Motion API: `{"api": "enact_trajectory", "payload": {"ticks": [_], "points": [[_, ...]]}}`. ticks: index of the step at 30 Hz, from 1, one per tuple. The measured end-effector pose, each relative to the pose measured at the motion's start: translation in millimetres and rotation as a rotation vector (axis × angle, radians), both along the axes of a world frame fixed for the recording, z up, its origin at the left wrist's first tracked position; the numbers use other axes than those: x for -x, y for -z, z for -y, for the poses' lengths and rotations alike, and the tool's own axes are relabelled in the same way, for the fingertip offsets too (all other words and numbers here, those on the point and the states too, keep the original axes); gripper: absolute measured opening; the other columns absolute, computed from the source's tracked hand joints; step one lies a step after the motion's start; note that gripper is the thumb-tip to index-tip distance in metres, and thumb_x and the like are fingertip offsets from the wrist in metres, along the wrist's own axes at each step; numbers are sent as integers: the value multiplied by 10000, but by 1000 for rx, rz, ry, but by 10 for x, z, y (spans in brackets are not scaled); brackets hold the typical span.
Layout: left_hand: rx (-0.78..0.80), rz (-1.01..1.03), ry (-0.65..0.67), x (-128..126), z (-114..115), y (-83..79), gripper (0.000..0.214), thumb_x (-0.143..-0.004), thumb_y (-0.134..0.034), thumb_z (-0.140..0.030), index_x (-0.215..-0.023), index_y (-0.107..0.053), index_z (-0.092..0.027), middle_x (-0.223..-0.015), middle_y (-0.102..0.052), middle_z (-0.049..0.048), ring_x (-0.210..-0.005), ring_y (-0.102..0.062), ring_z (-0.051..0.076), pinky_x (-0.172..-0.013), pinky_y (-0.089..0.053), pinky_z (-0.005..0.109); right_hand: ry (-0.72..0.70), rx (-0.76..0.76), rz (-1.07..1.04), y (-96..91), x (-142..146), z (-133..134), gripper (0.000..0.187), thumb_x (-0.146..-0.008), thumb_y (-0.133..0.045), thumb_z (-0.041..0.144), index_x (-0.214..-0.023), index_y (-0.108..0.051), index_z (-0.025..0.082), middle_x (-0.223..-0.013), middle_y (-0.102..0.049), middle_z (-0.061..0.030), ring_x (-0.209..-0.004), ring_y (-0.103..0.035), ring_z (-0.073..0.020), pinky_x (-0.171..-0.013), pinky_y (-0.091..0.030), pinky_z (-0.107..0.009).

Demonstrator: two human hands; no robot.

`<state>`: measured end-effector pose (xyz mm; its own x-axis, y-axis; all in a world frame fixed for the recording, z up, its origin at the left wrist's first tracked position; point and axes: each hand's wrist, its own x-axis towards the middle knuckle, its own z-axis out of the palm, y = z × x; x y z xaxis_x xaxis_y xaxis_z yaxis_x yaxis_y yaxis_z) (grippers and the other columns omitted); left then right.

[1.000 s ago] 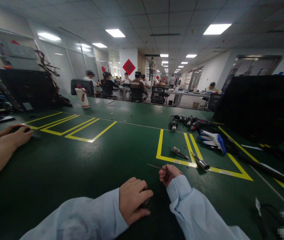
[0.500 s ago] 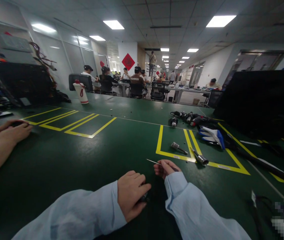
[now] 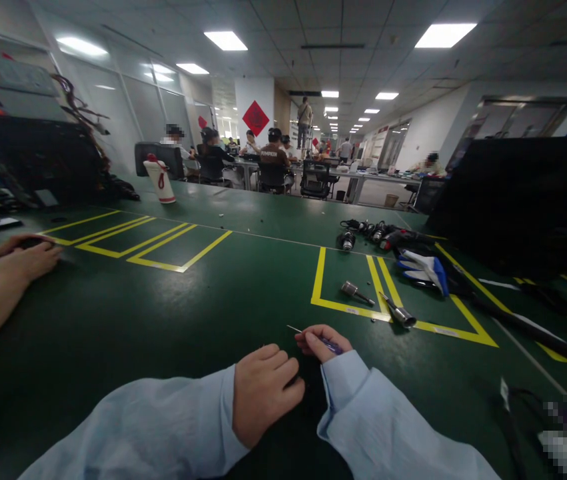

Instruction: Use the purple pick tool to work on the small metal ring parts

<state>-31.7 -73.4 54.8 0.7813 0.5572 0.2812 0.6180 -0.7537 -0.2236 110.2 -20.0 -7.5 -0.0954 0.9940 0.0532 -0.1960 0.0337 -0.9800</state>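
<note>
My left hand (image 3: 264,391) rests low on the green table (image 3: 173,313), its fingers curled over a small dark object that is mostly hidden. Just to its right, my right hand (image 3: 322,343) pinches a thin screwdriver (image 3: 313,337) with a purple handle; the metal shaft points left and slightly away. Both wrists wear light blue sleeves. The two hands almost touch.
Two metal parts (image 3: 356,291) (image 3: 399,314) lie by yellow tape boxes ahead right. Blue-white gloves (image 3: 426,270) and dark tools (image 3: 370,235) lie further back. Another person's hands (image 3: 18,257) rest at the left. A white bottle (image 3: 160,179) stands far left. Black screens flank both sides.
My right hand with the screwdriver has drawn left and closer to my left hand. The view has tilted slightly; the other person's hands stay in place.
</note>
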Motion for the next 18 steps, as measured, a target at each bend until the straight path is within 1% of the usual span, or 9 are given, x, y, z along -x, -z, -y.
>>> {"api": "enact_trajectory", "payload": {"ticks": [2, 4, 8, 10, 12, 14, 15, 16, 18], "points": [[-95, 43, 57, -7, 5, 31, 158, -799, -386, -119, -768, -530, -177, -675, -532, 33, -603, -455, 149, -574, -321, 327, -3, -25, 48, 26, 8, 2, 325, -628, -628, 484, -683, -648, 164, -668, -676, -69, -601, -604, -171, -571, -480, -298], [-132, 78, 90, -17, 18, 57, 194, -811, -374, -93, -755, -540, -177, -678, -550, 35, -625, -468, 147, -603, -333, 328, 3, -39, 81, 49, 13, 3, 334, -638, -612, 495, -687, -645, 166, -674, -673, -72, -610, -600, -177, -583, -477, -310], [-81, 111, 145, -20, 36, 77, 217, -816, -375, -95, -743, -560, -182, -719, -581, 50, -681, -493, 151, -658, -359, 326, 12, -63, 121, 75, 24, 15, 337, -644, -599, 500, -691, -643, 169, -695, -675, -76, -618, -597, -186, -584, -472, -314], [-48, 109, 147, 13, 12, 64, 226, -818, -370, -101, -742, -566, -184, -689, -581, 42, -657, -495, 145, -639, -363, 316, 22, -58, 122, 81, 36, 33, 340, -644, -596, 503, -688, -644, 170, -686, -673, -73, -613, -596, -185, -571, -468, -303], [12, 121, 137, 85, -46, 35, 207, -820, -382, -129, -756, -571, -184, -674, -583, 31, -631, -500, 138, -610, -364, 304, 41, -60, 118, 81, 52, 61, 342, -643, -595, 505, -681, -645, 169, -674, -669, -67, -606, -592, -179, -573, -465, -294], [133, 196, 141, 190, -134, 1, 143, -804, -441, -222, -820, -577, -182, -750, -603, 39, -673, -525, 146, -628, -382, 301, 60, -73, 127, 77, 68, 100, 337, -645, -594, 500, -679, -646, 169, -669, -663, -57, -596, -584, -168, -568, -459, -278], [220, 257, 148, 247, -185, -14, 171, -773, -495, -289, -875, -575, -177, -802, -608, 49, -698, -536, 150, -636, -395, 296, 66, -79, 140, 74, 78, 125, 331, -647, -595, 495, -681, -647, 170, -660, -658, -49, -585, -578, -161, -556, -453, -265], [304, 335, 152, 302, -236, -26, 259, -736, -542, -336, -929, -568, -165, -840, -608, 61, -732, -548, 155, -650, -409, 286, 70, -80, 158, 73, 88, 152, 325, -649, -596, 489, -684, -646, 170, -642, -652, -39, -569, -570, -152, -540, -445, -252], [419, 509, 98, 393, -327, -37, 407, -676, -605, -375, -1019, -548, -161, -843, -604, 65, -743, -560, 152, -648, -433, 265, 61, -68, 202, 74, 115, 209, 322, -649, -599, 482, -693, -647, 168, -592, -633, -21, -527, -551, -137, -504, -427, -234]]}}
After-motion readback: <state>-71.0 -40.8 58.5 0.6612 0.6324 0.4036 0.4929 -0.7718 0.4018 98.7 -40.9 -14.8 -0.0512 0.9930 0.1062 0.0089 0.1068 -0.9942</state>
